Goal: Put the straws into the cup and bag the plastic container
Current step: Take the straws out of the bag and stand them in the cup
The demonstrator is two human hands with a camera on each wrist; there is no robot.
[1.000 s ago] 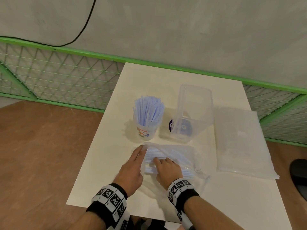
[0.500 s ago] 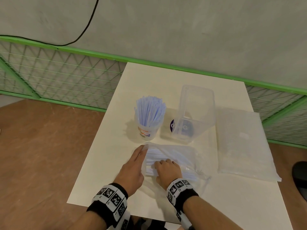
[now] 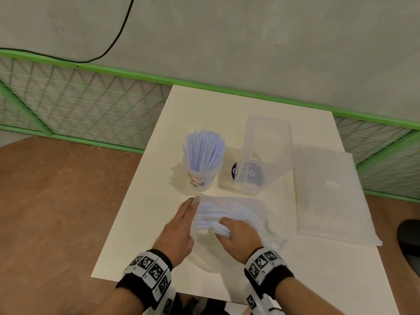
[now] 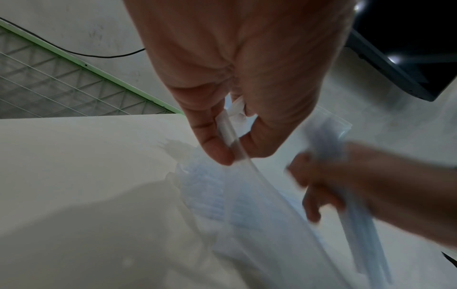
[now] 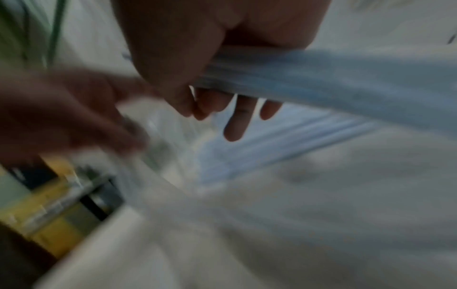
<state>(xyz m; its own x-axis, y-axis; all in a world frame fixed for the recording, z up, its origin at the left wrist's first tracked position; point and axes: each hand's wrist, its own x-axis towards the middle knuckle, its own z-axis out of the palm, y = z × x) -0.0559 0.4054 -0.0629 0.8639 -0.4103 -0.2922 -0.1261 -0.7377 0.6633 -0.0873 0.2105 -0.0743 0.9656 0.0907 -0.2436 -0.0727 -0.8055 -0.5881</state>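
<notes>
A clear cup [image 3: 201, 178] packed with pale blue straws [image 3: 204, 153] stands mid-table. To its right stands an empty clear plastic container [image 3: 264, 155]. In front of them lies a clear bag [image 3: 245, 212] that holds more straws [image 3: 209, 215]. My left hand [image 3: 179, 226] pinches the bag's open edge [image 4: 232, 140] between thumb and finger. My right hand [image 3: 238, 235] reaches into the bag and grips a bundle of straws [image 5: 309, 78], blurred in the right wrist view.
A stack of flat clear bags [image 3: 329, 192] lies at the table's [image 3: 227, 110] right side. A green wire fence [image 3: 79, 105] runs behind the table below a grey wall. A dark object [image 3: 409, 242] sits on the floor at the right.
My right hand has closed round a bundle of straws and drawn it toward the bag's mouth. The left hand stays on the bag's edge.
</notes>
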